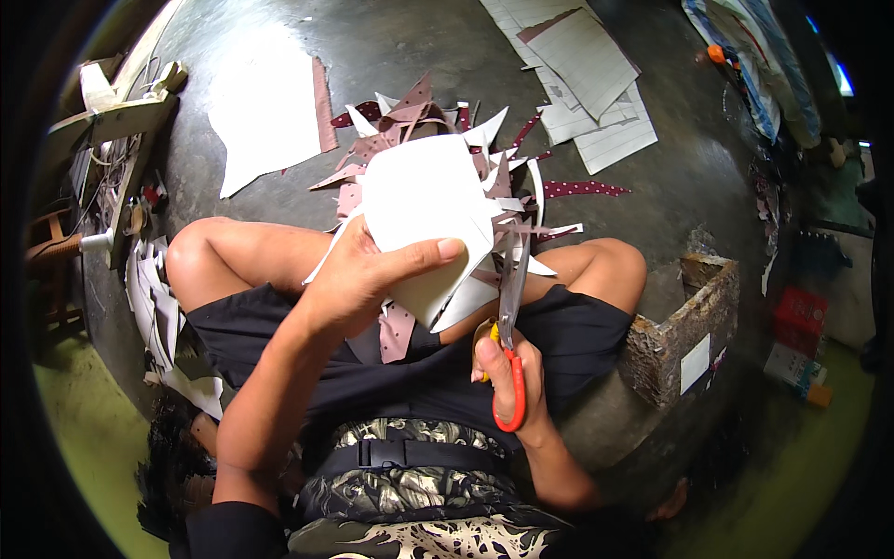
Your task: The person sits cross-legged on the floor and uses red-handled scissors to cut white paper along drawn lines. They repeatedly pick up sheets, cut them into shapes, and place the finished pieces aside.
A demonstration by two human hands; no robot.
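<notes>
My left hand point(377, 265) grips a white sheet piece point(428, 186) with rounded upper corners, its thumb lying across the front. Around the handles of the scissors point(510, 312), one loop red and one yellow, my right hand point(514, 373) is closed. The blades point away from me beside the sheet's right edge; a thin sliver crosses near their tips. Whether the blades are fully together is hard to tell. Behind the held sheet lies a heap of offcuts point(391, 126), white, dusty pink and dark red with dots. A dotted pink scrap point(397, 334) hangs below the sheet.
A large white sheet point(265, 116) with a pinkish edge lies at the far left. Stacked pale sheets point(591, 79) spread at the far right. A worn open box point(680, 326) stands beside my right knee; white scraps point(154, 307) lie by my left. A wooden stand point(112, 140) is at left.
</notes>
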